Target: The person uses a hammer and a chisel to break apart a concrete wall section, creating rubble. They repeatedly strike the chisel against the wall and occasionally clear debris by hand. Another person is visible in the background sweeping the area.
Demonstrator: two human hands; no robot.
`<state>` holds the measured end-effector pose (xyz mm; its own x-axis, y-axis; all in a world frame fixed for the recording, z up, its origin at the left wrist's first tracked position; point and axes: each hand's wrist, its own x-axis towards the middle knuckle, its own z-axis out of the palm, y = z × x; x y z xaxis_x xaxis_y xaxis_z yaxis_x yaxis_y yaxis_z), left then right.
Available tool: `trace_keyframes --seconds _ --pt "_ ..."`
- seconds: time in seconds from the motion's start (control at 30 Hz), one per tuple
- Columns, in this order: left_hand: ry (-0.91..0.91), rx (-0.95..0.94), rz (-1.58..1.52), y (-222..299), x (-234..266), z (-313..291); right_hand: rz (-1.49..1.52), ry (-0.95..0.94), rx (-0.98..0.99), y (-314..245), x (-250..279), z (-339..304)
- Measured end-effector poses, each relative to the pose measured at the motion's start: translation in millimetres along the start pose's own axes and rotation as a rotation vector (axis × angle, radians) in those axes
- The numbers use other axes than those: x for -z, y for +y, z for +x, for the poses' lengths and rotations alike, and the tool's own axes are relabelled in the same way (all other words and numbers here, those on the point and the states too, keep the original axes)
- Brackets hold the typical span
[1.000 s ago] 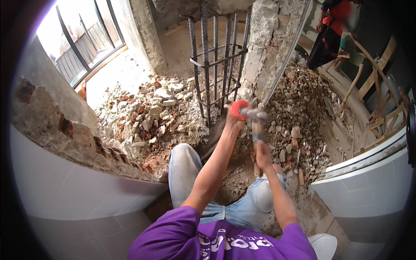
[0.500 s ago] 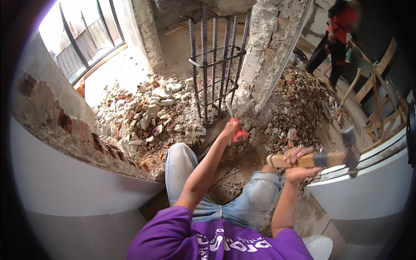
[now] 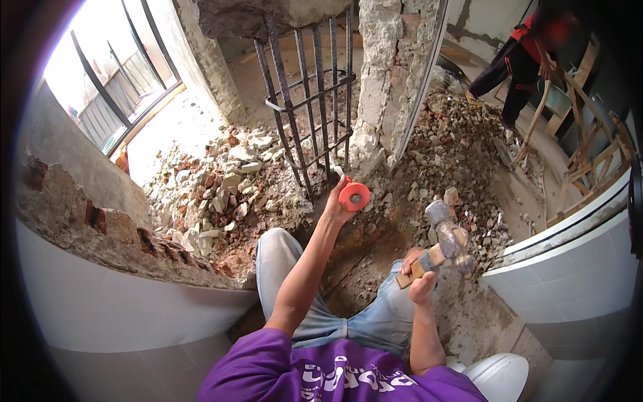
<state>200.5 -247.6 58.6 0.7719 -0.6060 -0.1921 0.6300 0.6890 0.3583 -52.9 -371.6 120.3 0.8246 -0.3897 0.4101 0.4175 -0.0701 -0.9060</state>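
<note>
My left hand [image 3: 337,206] is closed round a chisel [image 3: 354,196] with a round red hand guard. Its pale blade points away from me, toward the foot of the exposed rebar cage [image 3: 311,100]; whether the tip touches anything is hard to make out. My right hand [image 3: 422,285] grips the wooden handle of a heavy hammer [image 3: 447,231], which has grey tape wrapped round it. The worn metal head is raised beyond that hand, to the right of the chisel and apart from it.
Broken rubble [image 3: 221,194] is heaped left of the rebar, with another pile [image 3: 455,144] to the right. Rough concrete [image 3: 378,80] rises behind. Low tiled walls [image 3: 134,295] flank me. A person [image 3: 519,74] bends near wooden scraps [image 3: 593,154] at the far right.
The hammer has swung leftward, from sideways at the right to pointing away from me. My left hand and chisel have shifted slightly left, their guard turned toward me. The other person has bent lower.
</note>
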Motion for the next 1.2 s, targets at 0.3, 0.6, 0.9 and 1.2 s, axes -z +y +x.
trace_keyframes --seconds 0.3,0.6,0.9,1.2 --pt "-0.006 -0.094 -0.348 -6 -27 33 0.386 -0.066 0.506 -71 -36 62" --pt "-0.117 -0.035 -0.316 -3 -17 55 -0.018 -0.196 -0.405 74 -29 65" --pt "-0.029 -0.024 -0.408 1 -18 34 0.357 -0.012 0.611 -66 -51 84" --pt "-0.106 -0.081 -0.114 -4 15 42 -0.145 -0.198 -0.389 85 -31 37"
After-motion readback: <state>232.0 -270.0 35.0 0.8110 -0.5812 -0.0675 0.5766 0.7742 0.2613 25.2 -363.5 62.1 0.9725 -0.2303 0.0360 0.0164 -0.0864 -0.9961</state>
